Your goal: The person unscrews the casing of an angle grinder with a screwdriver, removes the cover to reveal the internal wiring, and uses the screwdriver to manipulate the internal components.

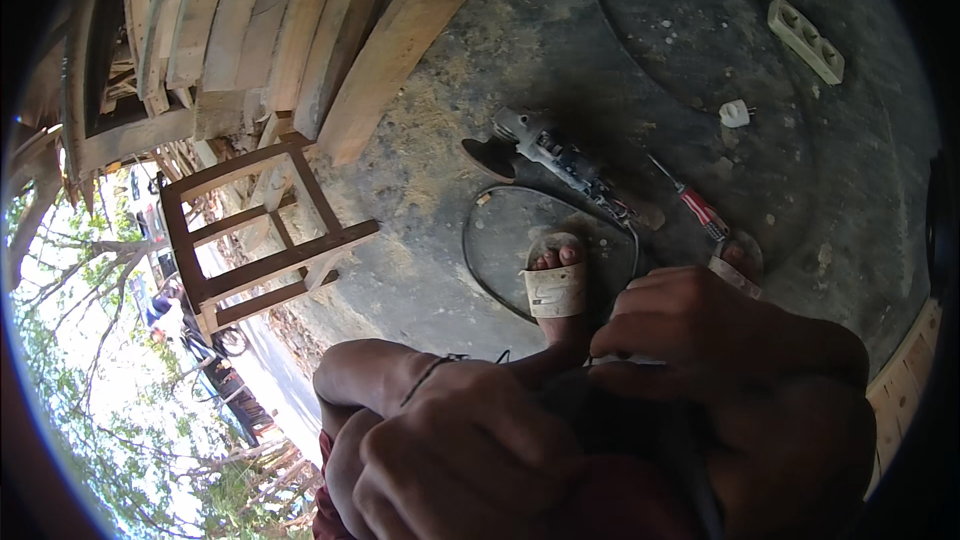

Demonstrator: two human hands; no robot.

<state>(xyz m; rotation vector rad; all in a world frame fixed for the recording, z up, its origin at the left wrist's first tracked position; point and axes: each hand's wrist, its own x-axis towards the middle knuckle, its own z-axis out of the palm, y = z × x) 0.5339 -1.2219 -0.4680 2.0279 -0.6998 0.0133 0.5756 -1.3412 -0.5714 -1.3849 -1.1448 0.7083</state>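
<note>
Both hands fill the lower frame: left hand curled shut, right hand pinching a thin dark cord taut between them. Centre frame, an angle grinder lies parked beside a red-handled screwdriver.

Illumination is uneven. Daylight enters from the left, where sky and foliage are overexposed and washed out to near white. The concrete floor is moderately lit, with a darker shadowed band in the centre. The left hand and right hand sit close to the lens, dim and soft in focus. Fisheye distortion bends the wooden planks strongly. A black vignette rings the frame. No glare on the floor.
</note>
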